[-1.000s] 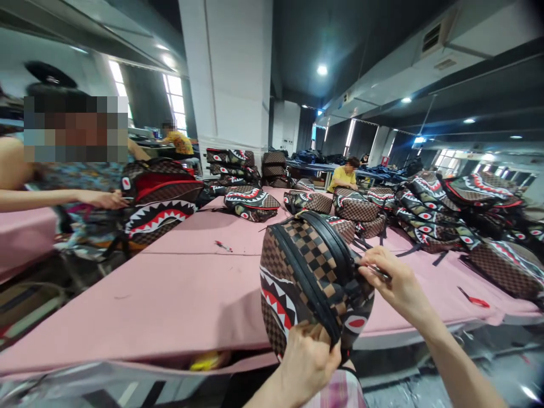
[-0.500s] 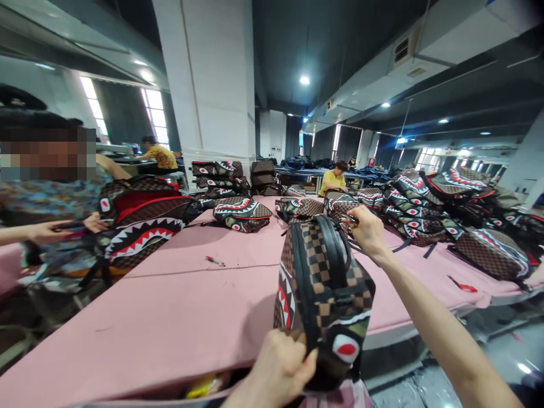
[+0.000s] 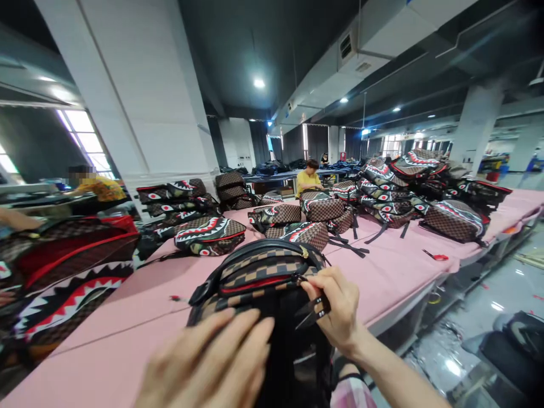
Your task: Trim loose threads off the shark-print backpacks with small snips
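Observation:
In front of me on the table stands a brown-and-black checked backpack, its black back side towards me. Near its top a zipped opening shows a red edge. My right hand is closed, thumb and finger pinching the zipper pull at the right end of that opening. Dark thread snips are held in the same hand, blade pointing left. My left hand is open and blurred, fingers stretched across the near left side of the backpack; whether it touches the fabric I cannot tell.
A pink-covered table carries stacked shark-mouth backpacks at the back. Red-handled snips lie on the right. A co-worker's open backpack is at left. Another person in yellow works behind. A black stool stands at right.
The backpack has turned so its back side faces me. My left hand has let go of its lower part and opened. My right hand has come closer, and my view has swung right.

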### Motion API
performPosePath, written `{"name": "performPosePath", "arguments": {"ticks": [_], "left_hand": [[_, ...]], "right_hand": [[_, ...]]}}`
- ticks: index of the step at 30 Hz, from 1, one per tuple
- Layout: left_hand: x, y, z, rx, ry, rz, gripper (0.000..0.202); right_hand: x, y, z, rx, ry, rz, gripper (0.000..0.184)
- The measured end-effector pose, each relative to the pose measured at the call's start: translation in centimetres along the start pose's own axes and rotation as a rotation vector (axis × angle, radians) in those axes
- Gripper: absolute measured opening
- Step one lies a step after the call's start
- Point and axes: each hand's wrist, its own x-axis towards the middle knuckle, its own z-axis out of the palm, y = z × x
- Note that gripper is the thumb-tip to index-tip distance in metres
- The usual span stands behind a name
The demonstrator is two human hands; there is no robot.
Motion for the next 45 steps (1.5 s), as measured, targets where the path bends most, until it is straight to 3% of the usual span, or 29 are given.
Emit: {"name": "performPosePath", "arguments": {"ticks": [2,4,10,20,29,34,39,42,45], "left_hand": [[0.2,2.8,0.7,0.093,-0.067,0.025,0.03],[-0.1,3.9,1.8,0.156,-0.089,-0.002,0.033],[0.1,3.7,3.0,0.306,-0.11,0.05,0.043],[1.7,4.5,3.2,0.268,-0.097,0.026,0.029],[2.2,5.4,3.5,0.185,-0.088,-0.001,0.032],[1.3,5.7,3.1,0.132,-0.086,-0.05,0.028],[0.7,5.8,3.6,0.108,-0.081,-0.03,0.028],[0.7,4.9,3.6,0.139,-0.073,-0.058,0.03],[0.8,4.2,3.2,0.111,-0.116,-0.122,0.027]], "right_hand": [[-0.4,-0.1,-0.2,-0.025,0.009,-0.011,0.011],[-0.8,-0.1,-0.6,-0.047,0.005,-0.029,0.013],[-1.8,-0.4,-1.0,-0.061,0.031,-0.049,0.016],[-1.0,-0.3,-1.6,-0.046,0.057,0.108,0.013],[1.3,0.6,-2.8,-0.223,-0.161,0.233,0.014],[1.5,0.9,-3.9,-0.269,-0.319,0.208,0.017],[2.5,1.3,-2.1,-0.551,-0.387,0.262,0.012],[3.5,1.7,-1.0,-0.443,-0.458,0.283,0.012],[4.5,2.4,-0.7,-0.11,-0.447,0.268,0.011]]}}
